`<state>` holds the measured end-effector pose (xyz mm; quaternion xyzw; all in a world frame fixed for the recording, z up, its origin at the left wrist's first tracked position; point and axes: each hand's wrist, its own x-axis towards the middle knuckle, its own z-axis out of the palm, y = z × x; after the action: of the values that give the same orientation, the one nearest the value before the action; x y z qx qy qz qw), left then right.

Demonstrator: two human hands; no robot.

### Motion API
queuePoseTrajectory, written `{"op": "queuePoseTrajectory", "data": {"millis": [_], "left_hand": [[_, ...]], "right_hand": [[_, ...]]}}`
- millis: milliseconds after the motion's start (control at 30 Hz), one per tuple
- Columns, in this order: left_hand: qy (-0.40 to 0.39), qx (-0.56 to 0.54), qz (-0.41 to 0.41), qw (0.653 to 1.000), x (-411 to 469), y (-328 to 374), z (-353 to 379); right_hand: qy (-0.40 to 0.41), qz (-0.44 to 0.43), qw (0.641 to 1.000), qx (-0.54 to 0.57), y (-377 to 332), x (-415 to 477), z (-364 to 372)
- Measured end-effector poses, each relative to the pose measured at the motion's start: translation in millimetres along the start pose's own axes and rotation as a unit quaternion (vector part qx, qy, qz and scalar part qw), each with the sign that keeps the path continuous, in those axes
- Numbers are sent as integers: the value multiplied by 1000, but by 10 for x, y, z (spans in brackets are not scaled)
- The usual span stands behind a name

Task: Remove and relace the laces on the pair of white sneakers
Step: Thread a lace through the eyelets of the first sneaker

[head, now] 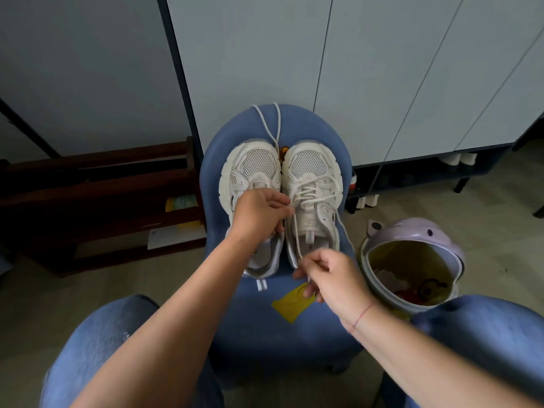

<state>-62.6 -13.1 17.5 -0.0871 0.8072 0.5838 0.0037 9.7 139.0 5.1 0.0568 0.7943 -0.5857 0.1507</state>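
Note:
Two white sneakers stand side by side on a blue chair (pixel 294 328), toes pointing away from me. The left sneaker (pixel 250 169) has bare eyelets, and a loose white lace (pixel 266 125) lies over the chair's back edge beyond it. The right sneaker (pixel 316 187) carries a white lace (pixel 312 188) crossed over its upper. My left hand (pixel 260 212) reaches across between the shoes and pinches that lace at the right sneaker's inner eyelets. My right hand (pixel 329 278) is below the right sneaker's heel and pinches one end of the same lace, which runs up to the shoe.
A lilac bin (pixel 426 231) with an open top and rubbish inside stands right of the chair. A yellow tag (pixel 290 304) lies on the seat. Dark wooden furniture (pixel 97 201) fills the left, white cabinet doors (pixel 382 83) the back. My jeans-clad knees flank the chair.

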Motion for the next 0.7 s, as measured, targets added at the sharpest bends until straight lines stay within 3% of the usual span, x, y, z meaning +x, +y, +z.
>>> {"op": "queuePoseTrajectory", "data": {"millis": [167,400,700], "left_hand": [[-1,-13,1,1000,-10,-2,0],[-6,-8,7,1000,4,-10,-6],[-12,-3,8,1000,11,10,-6]], "right_hand": [[4,71,997,41,241,-323,122],[104,-66,991,-44,135,-6,-14],[122,-49,986,100,-39,522,289]]}}
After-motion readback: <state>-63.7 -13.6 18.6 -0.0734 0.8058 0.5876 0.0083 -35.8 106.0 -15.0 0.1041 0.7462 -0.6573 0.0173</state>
